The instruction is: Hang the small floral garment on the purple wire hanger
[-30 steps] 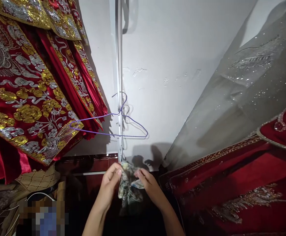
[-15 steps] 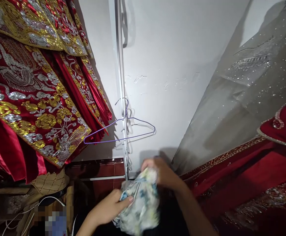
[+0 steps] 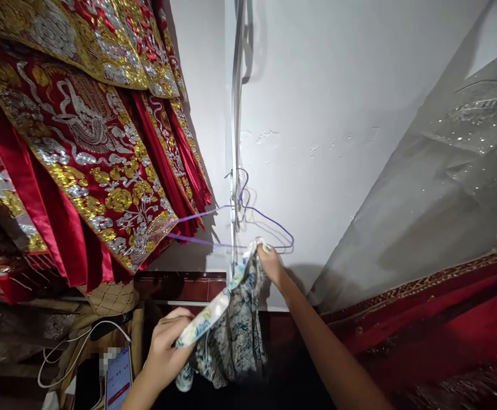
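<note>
A floral-patterned garment (image 3: 235,324) in white, blue and green hangs between my two hands, its banded upper edge pulled into a slanting line. My left hand (image 3: 169,344) is closed on the lower left end of that band. Higher up, my right hand (image 3: 270,265) pinches the other end, close to the bottom bar of a purple wire hanger (image 3: 197,240); whether it touches the bar I cannot tell. The hanger hangs by its hook at a white metal upright (image 3: 233,142) against the wall. The garment's lower folds fade into the dark below.
Red costumes (image 3: 115,171) with gold and silver embroidery hang at left. A sheer sparkling cloth (image 3: 419,188) and red fabric (image 3: 444,307) fill the right. At lower left are a phone (image 3: 118,378), a white cable (image 3: 86,336) and a woven tan object (image 3: 111,297).
My right hand has risen toward the hanger with one end of the garment. The bunched garment is now stretched out along its band. The view has shifted, so the surroundings appear further right.
</note>
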`<state>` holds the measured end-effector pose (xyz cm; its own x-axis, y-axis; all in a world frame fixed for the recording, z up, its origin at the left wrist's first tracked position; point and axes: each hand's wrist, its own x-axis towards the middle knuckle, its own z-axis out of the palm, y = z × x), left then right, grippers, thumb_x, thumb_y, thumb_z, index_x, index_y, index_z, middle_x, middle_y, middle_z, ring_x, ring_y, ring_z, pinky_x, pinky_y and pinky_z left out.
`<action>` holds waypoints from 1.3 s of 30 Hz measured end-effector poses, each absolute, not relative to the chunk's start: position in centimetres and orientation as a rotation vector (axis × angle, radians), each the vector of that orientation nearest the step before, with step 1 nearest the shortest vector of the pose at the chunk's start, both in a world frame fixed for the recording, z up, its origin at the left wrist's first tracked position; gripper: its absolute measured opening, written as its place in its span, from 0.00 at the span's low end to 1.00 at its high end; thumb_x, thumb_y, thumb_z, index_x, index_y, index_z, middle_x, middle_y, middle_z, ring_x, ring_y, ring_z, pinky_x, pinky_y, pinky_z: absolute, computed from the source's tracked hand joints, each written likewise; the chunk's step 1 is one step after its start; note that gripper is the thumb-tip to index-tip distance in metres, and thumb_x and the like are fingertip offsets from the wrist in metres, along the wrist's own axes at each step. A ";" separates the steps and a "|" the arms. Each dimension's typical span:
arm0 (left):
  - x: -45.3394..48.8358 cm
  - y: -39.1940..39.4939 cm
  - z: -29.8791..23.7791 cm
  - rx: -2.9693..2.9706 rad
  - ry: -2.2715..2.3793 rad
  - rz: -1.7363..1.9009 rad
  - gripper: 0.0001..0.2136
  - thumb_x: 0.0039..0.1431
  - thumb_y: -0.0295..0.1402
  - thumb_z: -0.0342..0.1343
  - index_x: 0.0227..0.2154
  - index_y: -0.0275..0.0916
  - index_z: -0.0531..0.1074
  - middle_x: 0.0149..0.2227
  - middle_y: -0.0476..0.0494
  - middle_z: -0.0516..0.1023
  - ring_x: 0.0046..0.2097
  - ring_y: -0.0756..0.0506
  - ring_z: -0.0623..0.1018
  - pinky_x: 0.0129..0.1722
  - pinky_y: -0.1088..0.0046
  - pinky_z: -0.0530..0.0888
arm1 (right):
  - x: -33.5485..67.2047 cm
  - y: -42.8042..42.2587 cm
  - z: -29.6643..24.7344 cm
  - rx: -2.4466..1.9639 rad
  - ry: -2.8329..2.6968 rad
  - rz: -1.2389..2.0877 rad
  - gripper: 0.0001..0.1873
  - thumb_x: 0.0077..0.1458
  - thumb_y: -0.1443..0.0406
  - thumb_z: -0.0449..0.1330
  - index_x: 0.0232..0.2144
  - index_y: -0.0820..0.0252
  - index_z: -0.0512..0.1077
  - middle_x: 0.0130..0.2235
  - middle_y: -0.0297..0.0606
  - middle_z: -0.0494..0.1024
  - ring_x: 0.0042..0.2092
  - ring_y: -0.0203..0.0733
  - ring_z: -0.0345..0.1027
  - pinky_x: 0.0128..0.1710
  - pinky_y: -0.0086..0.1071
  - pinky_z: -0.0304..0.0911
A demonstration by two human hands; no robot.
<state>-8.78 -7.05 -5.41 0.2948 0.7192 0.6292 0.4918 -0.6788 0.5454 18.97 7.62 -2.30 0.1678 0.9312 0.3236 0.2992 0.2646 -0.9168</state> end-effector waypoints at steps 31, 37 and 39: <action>-8.1 7.2 7.5 2.021 1.234 1.105 0.16 0.57 0.38 0.57 0.44 0.37 0.81 0.46 0.40 0.82 0.49 0.36 0.79 0.54 0.60 0.71 | 27.7 -1.0 3.3 -1.065 -1.133 0.371 0.39 0.44 0.64 0.69 0.57 0.50 0.60 0.30 0.28 0.73 0.27 0.36 0.66 0.27 0.28 0.61; -8.4 6.3 7.9 2.085 1.330 1.178 0.13 0.59 0.38 0.55 0.38 0.38 0.81 0.42 0.41 0.82 0.45 0.39 0.78 0.49 0.65 0.73 | 29.9 -1.4 4.5 -1.175 -1.160 0.451 0.16 0.49 0.59 0.68 0.40 0.58 0.76 0.27 0.34 0.73 0.26 0.38 0.64 0.22 0.29 0.58; -8.6 6.7 7.7 1.996 1.347 1.181 0.11 0.58 0.38 0.55 0.34 0.38 0.79 0.35 0.43 0.81 0.38 0.43 0.77 0.39 0.70 0.74 | 31.5 -1.4 5.4 -1.195 -1.196 0.506 0.12 0.47 0.57 0.69 0.28 0.58 0.76 0.22 0.34 0.70 0.22 0.37 0.61 0.19 0.30 0.53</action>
<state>-8.65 6.74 7.66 0.1539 0.9040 0.3989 0.5135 -0.4180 0.7493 31.49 -1.42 5.39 0.3545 0.8286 0.4334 0.2660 0.3550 -0.8962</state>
